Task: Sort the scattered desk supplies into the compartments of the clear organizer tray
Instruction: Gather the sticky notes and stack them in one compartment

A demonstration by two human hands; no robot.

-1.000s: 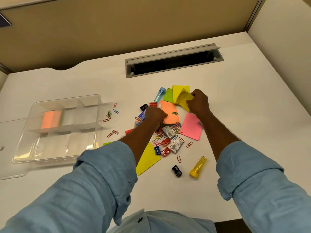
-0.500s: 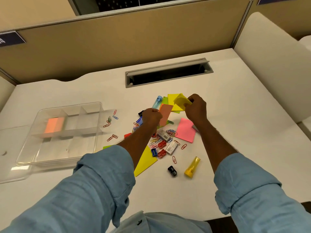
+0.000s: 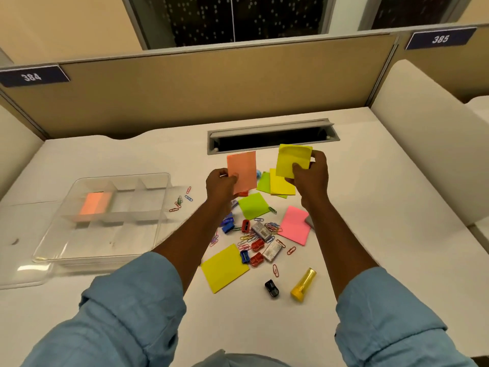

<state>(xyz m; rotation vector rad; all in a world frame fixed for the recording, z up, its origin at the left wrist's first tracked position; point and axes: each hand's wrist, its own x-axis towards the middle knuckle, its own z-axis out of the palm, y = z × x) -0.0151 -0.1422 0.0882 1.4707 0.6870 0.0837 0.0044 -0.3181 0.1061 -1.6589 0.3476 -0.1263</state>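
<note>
My left hand (image 3: pixel 221 181) pinches an orange sticky note (image 3: pixel 242 170) and holds it upright above the pile. My right hand (image 3: pixel 311 173) grips a yellow sticky note (image 3: pixel 292 158), also raised off the desk. The clear organizer tray (image 3: pixel 60 242) lies at the left, with an orange note (image 3: pixel 95 205) in its back-left compartment. On the desk below my hands lie a green note (image 3: pixel 252 205), a pink note (image 3: pixel 295 225), yellow notes (image 3: pixel 225 268), coloured paper clips (image 3: pixel 274 229), red sharpeners (image 3: pixel 256 251) and staple boxes (image 3: pixel 262 231).
A yellow tube (image 3: pixel 304 284) and a black sharpener (image 3: pixel 272 288) lie near the front of the pile. A few paper clips (image 3: pixel 181 201) sit just right of the tray. A cable slot (image 3: pixel 270 136) opens in the desk behind my hands. Partition walls close the back and right.
Both hands have lifted off the pile, the left raising the orange note and the right raising the yellow note. The camera has tilted upward.
</note>
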